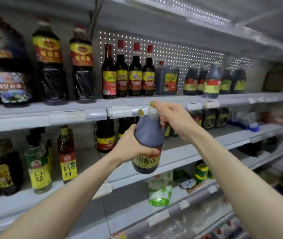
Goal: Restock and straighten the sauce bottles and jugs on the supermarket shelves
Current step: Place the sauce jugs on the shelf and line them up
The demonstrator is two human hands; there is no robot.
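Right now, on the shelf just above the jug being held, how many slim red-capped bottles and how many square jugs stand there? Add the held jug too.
Slim red-capped bottles: 4
Square jug beside them: 1
Round jug gripped by the left hand and right hand: 1
Total: 6
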